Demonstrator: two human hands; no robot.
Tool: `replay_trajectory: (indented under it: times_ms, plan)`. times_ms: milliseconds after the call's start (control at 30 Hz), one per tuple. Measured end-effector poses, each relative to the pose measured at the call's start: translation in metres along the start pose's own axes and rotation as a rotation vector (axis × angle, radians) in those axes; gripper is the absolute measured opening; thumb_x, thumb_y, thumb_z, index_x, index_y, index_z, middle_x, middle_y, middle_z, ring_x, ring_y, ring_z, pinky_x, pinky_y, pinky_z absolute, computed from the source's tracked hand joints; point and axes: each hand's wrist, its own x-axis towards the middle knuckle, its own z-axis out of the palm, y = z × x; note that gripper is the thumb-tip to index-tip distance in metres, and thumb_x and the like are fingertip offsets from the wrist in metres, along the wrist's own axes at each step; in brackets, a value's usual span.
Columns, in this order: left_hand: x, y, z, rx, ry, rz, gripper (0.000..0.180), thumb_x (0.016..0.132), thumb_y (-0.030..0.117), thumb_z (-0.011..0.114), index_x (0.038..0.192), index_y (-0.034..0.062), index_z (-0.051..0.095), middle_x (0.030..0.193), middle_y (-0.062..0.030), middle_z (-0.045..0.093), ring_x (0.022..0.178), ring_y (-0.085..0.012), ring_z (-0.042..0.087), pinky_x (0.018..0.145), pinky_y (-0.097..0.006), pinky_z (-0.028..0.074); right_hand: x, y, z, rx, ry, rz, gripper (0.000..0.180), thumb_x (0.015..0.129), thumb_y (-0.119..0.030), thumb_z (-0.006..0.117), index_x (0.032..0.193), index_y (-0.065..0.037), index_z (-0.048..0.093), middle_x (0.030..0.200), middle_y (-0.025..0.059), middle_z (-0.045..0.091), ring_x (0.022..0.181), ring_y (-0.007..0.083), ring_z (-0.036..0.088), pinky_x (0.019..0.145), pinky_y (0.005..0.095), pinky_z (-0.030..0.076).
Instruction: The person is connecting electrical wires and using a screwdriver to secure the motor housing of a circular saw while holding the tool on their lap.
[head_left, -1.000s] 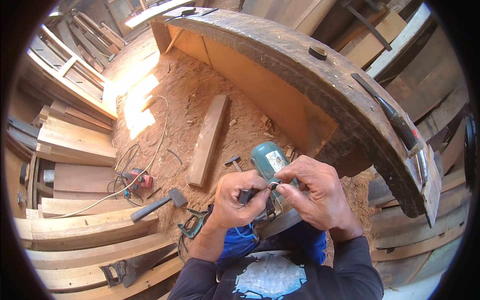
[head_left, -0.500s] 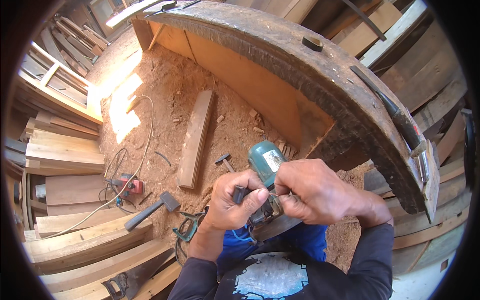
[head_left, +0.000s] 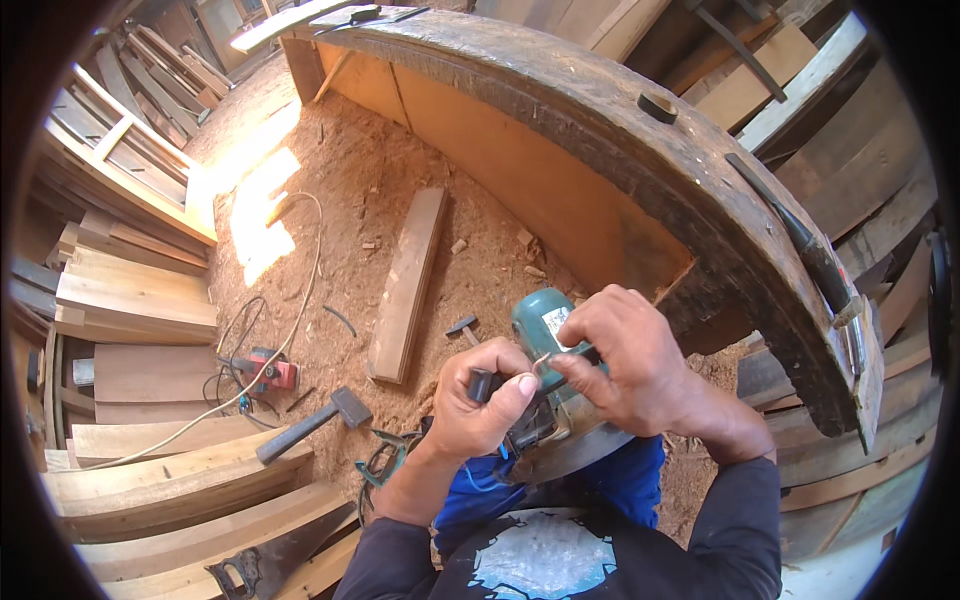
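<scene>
A green power tool with a rounded motor housing and a curved metal base rests on my lap, partly behind my hands. My left hand is closed around a small black block-like part, its thumb and forefinger pinched together. Between the two hands a short thin wire shows at the fingertips. Opposite it, my right hand is closed in a pinch on a small dark piece, mostly covered by the fingers. A blue wire hangs below my left hand, against my trousers.
A heavy curved-looking workbench bears a chisel-like tool and a dark ring. On the sawdust floor lie a plank, a mallet, a small hammer and a red power tool. A handsaw rests on stacked timber.
My right hand has lifted slightly and its fingers have opened out from a tight fist, so the dark piece in its pinch now shows. My left hand keeps its grip.
</scene>
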Motion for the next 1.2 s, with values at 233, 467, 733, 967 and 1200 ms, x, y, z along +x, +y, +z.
replay_trajectory:
  times_ms: [233, 467, 733, 967, 1200]
  plan:
    - [0.003, 0.003, 0.005, 0.262, 0.072, 0.26, 0.005, 0.09, 0.002, 0.071, 0.088, 0.0042, 0.067, 0.075, -0.0039, 0.062, 0.062, -0.0107, 0.054, 0.059, -0.026, 0.044, 0.003, -0.012, -0.017, 0.396, -0.191, 0.335, 0.019, 0.094, -0.015, 0.069, 0.096, 0.003, 0.071, 0.088, 0.019, 0.071, 0.083, 0.0379, 0.068, 0.077, 0.046, 0.052]
    - [0.005, 0.006, 0.012, 0.455, 0.023, 0.253, 0.006, 0.087, 0.003, 0.074, 0.089, 0.0066, 0.07, 0.074, -0.0071, 0.067, 0.058, -0.0138, 0.062, 0.055, -0.028, 0.048, 0.003, -0.021, -0.016, 0.514, -0.198, 0.526, 0.016, 0.094, -0.013, 0.069, 0.093, 0.002, 0.068, 0.08, 0.0163, 0.067, 0.077, 0.0338, 0.066, 0.071, 0.0424, 0.051]
    - [-0.002, 0.008, -0.001, 0.121, -0.06, 0.05, 0.008, 0.093, 0.01, 0.069, 0.092, 0.0025, 0.067, 0.073, -0.0028, 0.065, 0.062, -0.0096, 0.058, 0.059, -0.024, 0.045, -0.001, -0.015, -0.004, 0.238, -0.053, 0.052, 0.014, 0.081, -0.005, 0.072, 0.092, -0.003, 0.066, 0.087, 0.01, 0.063, 0.078, 0.0262, 0.061, 0.068, 0.0411, 0.049]
    - [0.001, 0.008, -0.004, -0.547, -0.079, -0.314, 0.019, 0.097, 0.018, 0.067, 0.085, 0.0057, 0.061, 0.07, 0.0018, 0.055, 0.053, -0.0036, 0.045, 0.047, -0.02, 0.034, 0.01, -0.001, 0.008, -0.101, 0.096, -0.38, 0.027, 0.073, -0.01, 0.077, 0.098, -0.005, 0.068, 0.097, 0.0049, 0.062, 0.083, 0.0239, 0.059, 0.072, 0.0382, 0.048]
    - [-0.002, 0.001, 0.004, -0.075, 0.078, -0.056, 0.017, 0.099, 0.018, 0.065, 0.088, 0.0057, 0.061, 0.073, 0.0033, 0.054, 0.062, -0.0045, 0.046, 0.055, -0.023, 0.037, 0.001, -0.014, -0.01, 0.431, -0.104, 0.332, 0.018, 0.096, -0.008, 0.066, 0.107, 0.004, 0.072, 0.093, 0.0208, 0.072, 0.085, 0.0373, 0.071, 0.078, 0.0426, 0.056]
